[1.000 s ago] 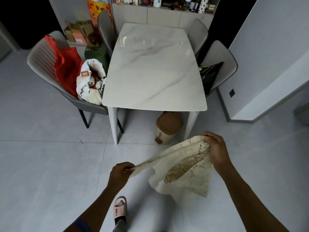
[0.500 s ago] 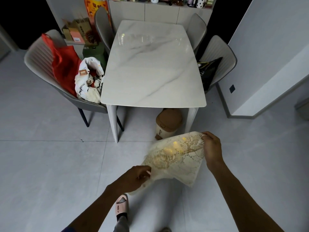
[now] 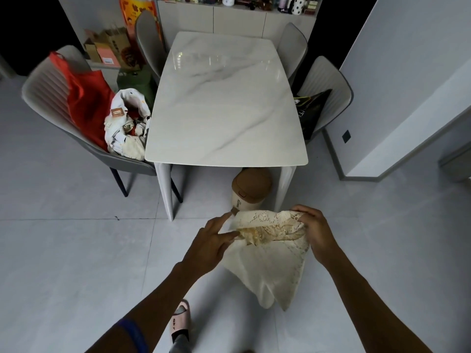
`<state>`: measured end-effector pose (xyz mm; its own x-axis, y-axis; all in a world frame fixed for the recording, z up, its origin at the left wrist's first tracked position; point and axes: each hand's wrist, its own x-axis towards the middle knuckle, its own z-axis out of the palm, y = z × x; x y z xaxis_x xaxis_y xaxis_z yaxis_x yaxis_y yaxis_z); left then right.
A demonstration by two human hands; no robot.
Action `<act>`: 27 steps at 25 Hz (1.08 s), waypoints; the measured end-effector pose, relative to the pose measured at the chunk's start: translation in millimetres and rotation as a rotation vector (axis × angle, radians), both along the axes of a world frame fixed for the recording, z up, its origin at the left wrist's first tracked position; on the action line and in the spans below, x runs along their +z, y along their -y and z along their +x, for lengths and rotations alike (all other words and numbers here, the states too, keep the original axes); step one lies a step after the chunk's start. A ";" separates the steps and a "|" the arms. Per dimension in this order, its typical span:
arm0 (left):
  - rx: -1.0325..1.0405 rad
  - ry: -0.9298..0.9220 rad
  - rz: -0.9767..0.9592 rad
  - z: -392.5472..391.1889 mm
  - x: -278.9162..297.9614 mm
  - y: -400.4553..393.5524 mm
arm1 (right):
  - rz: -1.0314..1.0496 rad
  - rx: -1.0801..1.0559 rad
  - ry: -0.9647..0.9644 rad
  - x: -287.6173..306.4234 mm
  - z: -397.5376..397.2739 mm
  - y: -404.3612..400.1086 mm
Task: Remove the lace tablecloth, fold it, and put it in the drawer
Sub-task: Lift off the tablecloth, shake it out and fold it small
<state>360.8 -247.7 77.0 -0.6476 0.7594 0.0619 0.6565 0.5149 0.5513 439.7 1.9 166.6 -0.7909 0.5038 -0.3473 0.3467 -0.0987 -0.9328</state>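
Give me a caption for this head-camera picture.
Both hands, left hand and right hand, fold the lace tablecloth before the table.

Seen from head height, looking forward and steeply down, hands close below, marble table (image 3: 224, 103) just beyond.
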 end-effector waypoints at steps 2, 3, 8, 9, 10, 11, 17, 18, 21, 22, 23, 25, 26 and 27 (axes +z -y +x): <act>-0.171 -0.052 -0.009 -0.3 1.4 -9.8 | -0.028 0.001 -0.047 3.1 0.3 -3.3; -0.189 -0.044 0.023 2.5 0.4 -14.0 | -0.031 0.006 -0.056 5.0 0.0 -3.9; -0.007 0.178 0.144 17.3 -4.6 -29.9 | -0.044 -0.005 -0.040 8.2 3.8 -10.2; -0.013 0.208 0.140 18.4 -5.0 -33.3 | -0.052 -0.002 -0.037 8.7 4.8 -11.5; -0.002 0.244 0.155 18.9 -5.1 -35.9 | -0.057 0.006 -0.038 9.7 5.8 -12.2; 0.039 0.281 0.177 17.6 -4.1 -37.4 | -0.049 0.022 -0.041 11.1 7.2 -13.1; 0.109 -0.027 0.189 -24.6 37.8 -20.2 | 0.238 0.254 -0.006 9.8 25.1 -40.9; 0.071 -0.078 0.162 -32.3 50.4 -16.2 | 0.321 0.321 0.030 7.0 27.8 -47.2; -0.060 -0.176 0.124 -48.5 86.3 -13.1 | 0.655 0.512 0.132 -2.8 35.7 -65.9; -0.105 -0.185 0.109 -52.1 99.4 -15.2 | 0.774 0.532 0.168 -5.0 38.8 -70.1; -0.146 -0.201 0.093 -54.6 110.9 -18.1 | 0.879 0.520 0.218 -6.6 42.2 -72.0; -0.203 -0.262 0.059 -54.6 129.4 -25.7 | 1.108 0.393 0.323 -6.2 46.7 -62.3; -0.217 -0.281 0.052 -54.4 137.3 -29.6 | 1.227 0.317 0.324 -6.7 46.6 -50.1; -0.225 -0.285 0.052 -54.8 143.5 -32.9 | 1.293 0.271 0.269 -10.2 45.5 -32.7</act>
<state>306.1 -214.8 220.4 -0.4163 0.8719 0.2578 0.8809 0.3166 0.3518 485.2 34.6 156.4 -0.8998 0.4257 0.0952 0.4007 0.8929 -0.2052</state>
